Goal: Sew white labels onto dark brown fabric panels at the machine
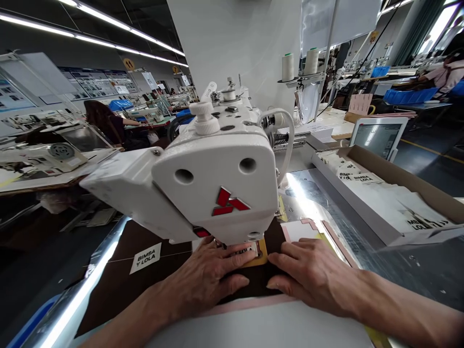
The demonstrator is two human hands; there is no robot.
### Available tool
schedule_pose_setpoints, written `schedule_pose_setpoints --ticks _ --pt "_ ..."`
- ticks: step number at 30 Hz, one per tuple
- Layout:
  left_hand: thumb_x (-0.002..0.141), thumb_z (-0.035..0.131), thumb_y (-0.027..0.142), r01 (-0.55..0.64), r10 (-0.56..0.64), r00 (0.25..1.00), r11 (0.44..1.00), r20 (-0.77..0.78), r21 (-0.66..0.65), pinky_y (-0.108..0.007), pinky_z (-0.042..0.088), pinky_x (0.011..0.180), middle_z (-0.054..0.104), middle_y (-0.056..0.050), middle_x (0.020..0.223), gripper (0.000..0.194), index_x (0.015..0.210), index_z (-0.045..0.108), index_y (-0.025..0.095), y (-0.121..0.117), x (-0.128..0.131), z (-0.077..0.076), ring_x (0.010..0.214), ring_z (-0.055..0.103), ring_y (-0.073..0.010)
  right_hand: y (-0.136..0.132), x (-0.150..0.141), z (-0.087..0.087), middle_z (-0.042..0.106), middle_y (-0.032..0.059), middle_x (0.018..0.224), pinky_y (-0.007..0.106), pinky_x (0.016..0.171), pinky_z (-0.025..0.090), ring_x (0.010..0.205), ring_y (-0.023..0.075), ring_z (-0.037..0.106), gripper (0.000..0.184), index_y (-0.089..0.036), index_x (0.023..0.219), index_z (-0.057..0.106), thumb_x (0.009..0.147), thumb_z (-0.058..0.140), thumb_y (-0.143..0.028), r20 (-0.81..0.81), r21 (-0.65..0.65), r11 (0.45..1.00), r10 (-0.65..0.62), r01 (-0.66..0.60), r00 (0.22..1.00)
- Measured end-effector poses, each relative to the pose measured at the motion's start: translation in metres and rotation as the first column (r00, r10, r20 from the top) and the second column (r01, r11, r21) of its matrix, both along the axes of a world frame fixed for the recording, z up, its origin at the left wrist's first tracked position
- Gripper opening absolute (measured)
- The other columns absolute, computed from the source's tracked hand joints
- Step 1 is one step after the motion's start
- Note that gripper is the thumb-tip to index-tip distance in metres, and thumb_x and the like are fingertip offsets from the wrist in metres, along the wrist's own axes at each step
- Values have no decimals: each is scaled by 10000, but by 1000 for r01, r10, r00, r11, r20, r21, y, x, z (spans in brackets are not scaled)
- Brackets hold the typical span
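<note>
A white sewing machine head (213, 179) with a red emblem stands in front of me over dark brown fabric (108, 285). My left hand (210, 270) lies on the fabric, fingers stretched out, one fingertip on a white printed label (250, 250) inside a yellow frame (261, 260) beneath the head. Its farther fingertips are partly hidden behind the machine. Just right of that frame, my right hand (311, 266) rests with fingers outstretched on the fabric, gripping nothing visible. Another label (145, 258), reading BIMBA Y LOLA, lies flat on the fabric to the left.
On the right, a cardboard box (380, 232) holds many white labels. Behind it stand a tablet-like screen (379, 137) and a stand with thread cones (288, 67). A pink-edged white sheet (268, 324) lies nearest me. Other people (103, 123) sit at machines farther off.
</note>
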State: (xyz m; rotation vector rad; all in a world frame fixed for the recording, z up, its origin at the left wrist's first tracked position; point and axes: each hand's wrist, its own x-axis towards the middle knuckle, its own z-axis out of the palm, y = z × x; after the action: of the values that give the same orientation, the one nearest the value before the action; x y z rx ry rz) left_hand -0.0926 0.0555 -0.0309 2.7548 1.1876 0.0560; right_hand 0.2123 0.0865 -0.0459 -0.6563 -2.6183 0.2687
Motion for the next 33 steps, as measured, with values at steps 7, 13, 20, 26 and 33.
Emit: schedule_pose_setpoints --ticks 7,13,20,26,33 --pt "1105 532 519 -112 112 994 993 -1 -19 -400 539 933 769 -13 1256 504 1598 454 450 9 -4 -7 977 743 -259 4 3 0 665 33 865 367 649 401 678 201 635 424 -163 1220 715 1164 405 -446 2 4 1000 -14 14 1000" --pt "1126 449 536 -145 145 989 989 15 -40 -341 557 793 794 -24 942 458 1524 585 353 14 -1 1 891 760 -259 9 3 1 665 42 867 365 682 420 697 198 650 434 -151 1162 729 1160 418 -454 -18 26 999 -23 23 1000" --pt "1134 406 530 -152 153 988 988 34 -33 -363 555 790 794 -26 985 469 1547 553 362 11 3 2 792 733 -245 5 2 -4 641 34 827 369 656 373 660 195 615 506 -154 1113 738 1171 351 -474 -46 56 998 -30 32 998" --pt "1120 457 513 -144 144 988 990 52 -10 -377 562 866 793 -29 1021 455 1528 576 351 7 6 4 835 715 -243 3 3 -2 637 32 843 370 677 405 674 198 617 471 -158 1106 736 1166 381 -463 -27 48 998 -35 36 999" --pt "1125 437 520 -132 129 988 991 85 35 -419 575 958 789 -48 1106 470 1547 552 347 8 2 0 1082 717 -291 2 6 2 652 35 868 360 700 447 711 195 648 392 -159 1112 722 1151 454 -442 7 46 999 -24 23 1000"
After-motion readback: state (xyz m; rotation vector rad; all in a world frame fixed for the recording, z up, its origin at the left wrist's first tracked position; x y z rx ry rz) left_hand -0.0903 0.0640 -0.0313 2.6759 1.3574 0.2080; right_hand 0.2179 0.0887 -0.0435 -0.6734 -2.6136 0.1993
